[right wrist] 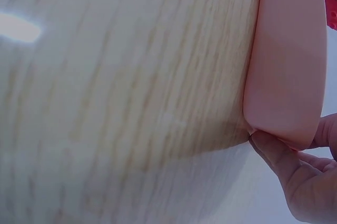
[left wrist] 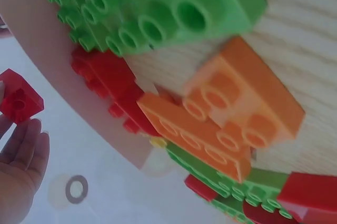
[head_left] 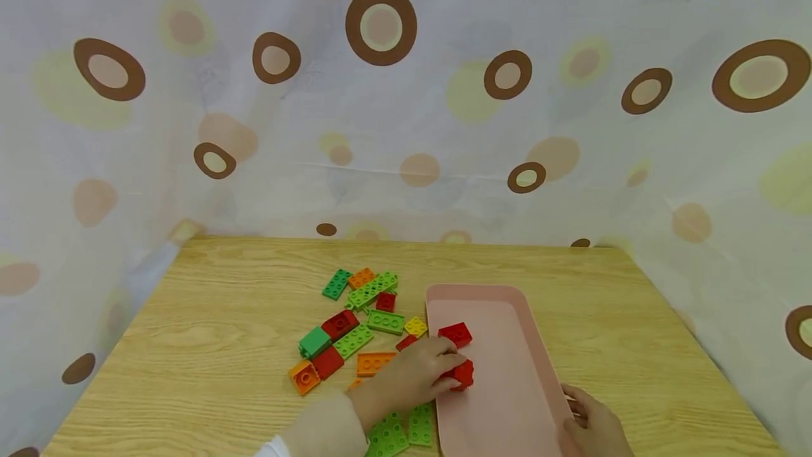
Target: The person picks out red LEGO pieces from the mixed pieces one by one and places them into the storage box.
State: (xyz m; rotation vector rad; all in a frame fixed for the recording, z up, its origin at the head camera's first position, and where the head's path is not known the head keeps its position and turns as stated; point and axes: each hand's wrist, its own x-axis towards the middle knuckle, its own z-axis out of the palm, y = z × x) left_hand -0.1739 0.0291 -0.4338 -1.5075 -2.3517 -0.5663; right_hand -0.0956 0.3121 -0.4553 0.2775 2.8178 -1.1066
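My left hand reaches across the left rim of a pink tray and pinches a red toy brick. The left wrist view shows this brick at the fingertips, with a round stud or tube on one face. A second red brick lies inside the tray, just beyond that hand. My right hand grips the tray's right side near the front. In the right wrist view, thumb and fingers pinch the tray wall at its corner.
Left of the tray lie several loose bricks: green plates near the front, an orange brick, a teal-green brick, a yellow brick beside the rim. A patterned cloth hangs behind the wooden table.
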